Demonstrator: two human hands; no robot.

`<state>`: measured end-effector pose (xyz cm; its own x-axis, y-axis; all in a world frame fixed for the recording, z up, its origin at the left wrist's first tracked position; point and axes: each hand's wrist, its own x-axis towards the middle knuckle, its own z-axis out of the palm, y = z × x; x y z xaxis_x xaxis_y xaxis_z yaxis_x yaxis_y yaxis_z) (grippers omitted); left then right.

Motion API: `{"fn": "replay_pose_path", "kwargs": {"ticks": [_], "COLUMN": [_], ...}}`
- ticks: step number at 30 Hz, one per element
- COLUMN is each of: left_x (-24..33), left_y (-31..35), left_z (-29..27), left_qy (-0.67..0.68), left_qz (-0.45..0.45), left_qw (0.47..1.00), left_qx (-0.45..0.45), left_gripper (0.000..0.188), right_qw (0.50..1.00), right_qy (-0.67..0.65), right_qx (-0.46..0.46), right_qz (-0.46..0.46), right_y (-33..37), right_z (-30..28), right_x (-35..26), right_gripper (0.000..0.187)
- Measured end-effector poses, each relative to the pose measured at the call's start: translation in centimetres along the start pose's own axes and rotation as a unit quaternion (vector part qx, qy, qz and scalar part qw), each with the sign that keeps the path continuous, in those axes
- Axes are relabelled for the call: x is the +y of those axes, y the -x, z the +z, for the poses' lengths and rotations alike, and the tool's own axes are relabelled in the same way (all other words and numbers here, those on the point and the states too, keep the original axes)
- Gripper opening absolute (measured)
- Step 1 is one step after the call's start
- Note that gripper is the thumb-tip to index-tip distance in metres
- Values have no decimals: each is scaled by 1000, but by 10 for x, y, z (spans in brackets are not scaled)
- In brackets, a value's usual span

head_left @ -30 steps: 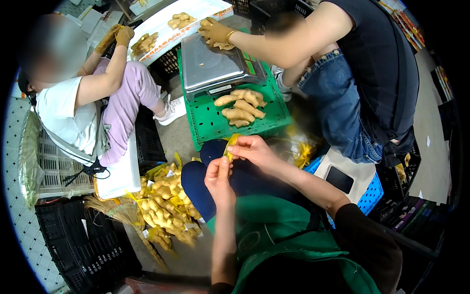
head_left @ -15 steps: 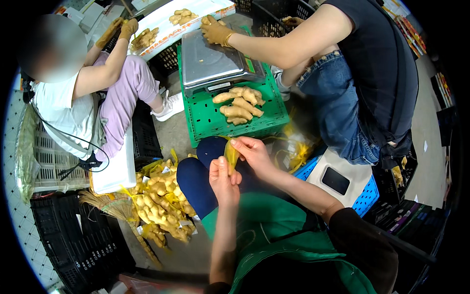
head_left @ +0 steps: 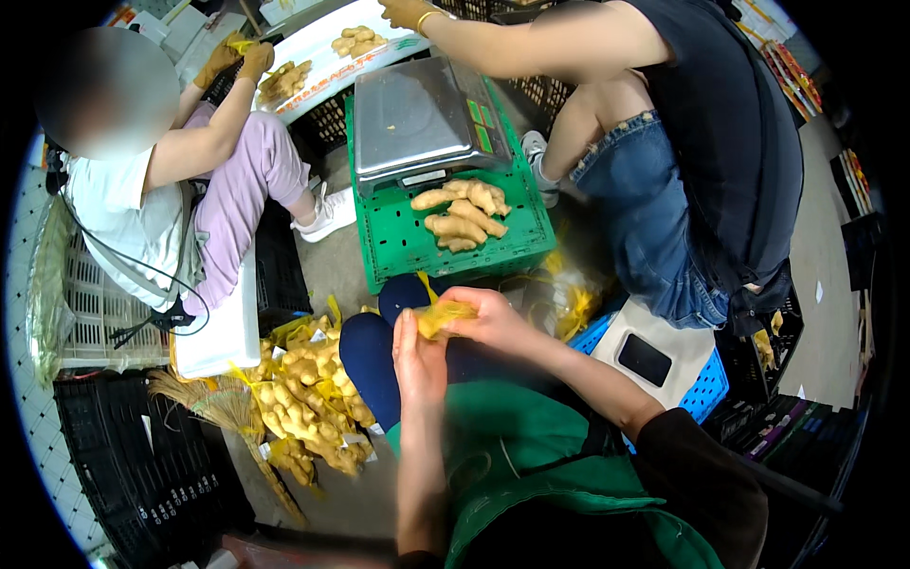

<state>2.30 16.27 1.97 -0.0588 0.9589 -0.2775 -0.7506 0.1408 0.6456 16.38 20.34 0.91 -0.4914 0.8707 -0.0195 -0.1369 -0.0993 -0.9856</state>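
Note:
A yellow mesh bag (head_left: 439,320), bunched up, is between my two hands above my knees. My right hand (head_left: 489,317) is closed on it from the right. On the other side, my left hand (head_left: 418,358) grips the bag's left part between thumb and fingers. Just beyond, several pieces of ginger (head_left: 464,216) lie on an upturned green crate (head_left: 389,245). Behind them on that crate sits a scale (head_left: 412,119) with a bare metal plate.
Yellow mesh bags filled with ginger (head_left: 308,403) are heaped at my left, beside a straw broom (head_left: 213,403). A phone (head_left: 645,360) rests on a blue crate's cover at right. Two co-workers sit left and right, near a white foam tray (head_left: 327,71) holding ginger.
The mesh bag, stretched upright before, is now bunched sideways between my hands. The right co-worker's gloved hand has moved from the scale to the white tray.

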Motion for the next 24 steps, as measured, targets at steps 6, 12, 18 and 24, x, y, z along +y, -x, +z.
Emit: {"fn": "replay_pose_path", "kwargs": {"ticks": [6,12,18,24], "left_x": [-11,-37,22,8], "left_y": [14,28,-2,22], "left_z": [-7,-20,-3,-17], "left_qy": [91,-215,-216,135], "left_qz": [-75,-95,13,-185], "left_qw": [993,972,973,973], "left_qx": [-6,-28,79,-31], "left_gripper": [30,15,18,24], "right_qw": [961,853,987,989], "right_qy": [-202,-482,155,139], "right_qx": [-21,54,41,7], "right_qz": [188,191,32,51], "right_y": [17,1,18,1], "right_z": [-22,-34,-10,-24], "right_x": [4,54,-3,5], "right_gripper": [24,13,23,19]}}
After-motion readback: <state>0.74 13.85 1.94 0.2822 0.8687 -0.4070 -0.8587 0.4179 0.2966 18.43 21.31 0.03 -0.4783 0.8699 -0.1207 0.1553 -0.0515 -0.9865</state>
